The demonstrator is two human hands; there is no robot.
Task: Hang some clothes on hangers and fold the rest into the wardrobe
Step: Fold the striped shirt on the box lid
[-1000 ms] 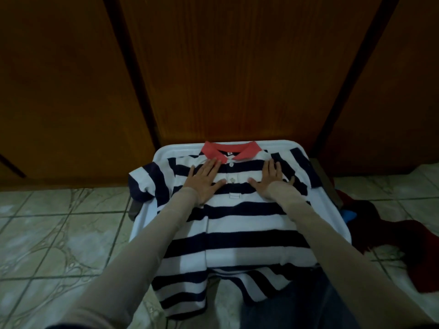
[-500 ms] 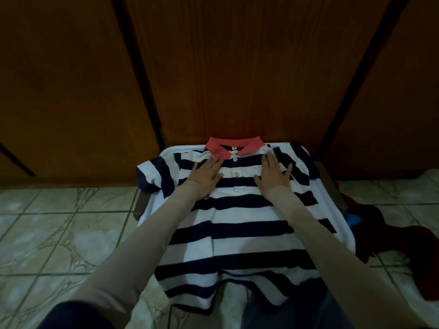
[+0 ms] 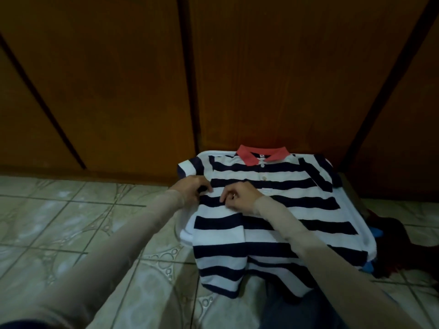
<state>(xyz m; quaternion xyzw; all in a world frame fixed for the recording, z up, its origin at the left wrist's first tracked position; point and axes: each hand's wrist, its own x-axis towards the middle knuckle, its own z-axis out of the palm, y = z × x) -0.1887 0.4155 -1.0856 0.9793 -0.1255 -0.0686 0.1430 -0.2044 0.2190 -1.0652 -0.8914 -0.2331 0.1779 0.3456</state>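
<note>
Folding step here: the striped polo (image 3: 273,205) lies flat, collar up, on a white tray (image 3: 434,236) on the floor by the wardrobe (image 3: 237,79). Left hand (image 3: 190,188) and right hand (image 3: 240,198) both have fingers curled, pinching the fabric at the left side. Next it probably needs that side and sleeve lifted and laid inward, straight, without dragging the shirt off.

Navy/white striped polo (image 3: 280,205) w/ red collar (image 3: 251,156).

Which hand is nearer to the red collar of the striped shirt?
The right hand: it sits on the shirt's chest, below the red collar. The left hand is at the shirt's left edge, farther away.
</note>
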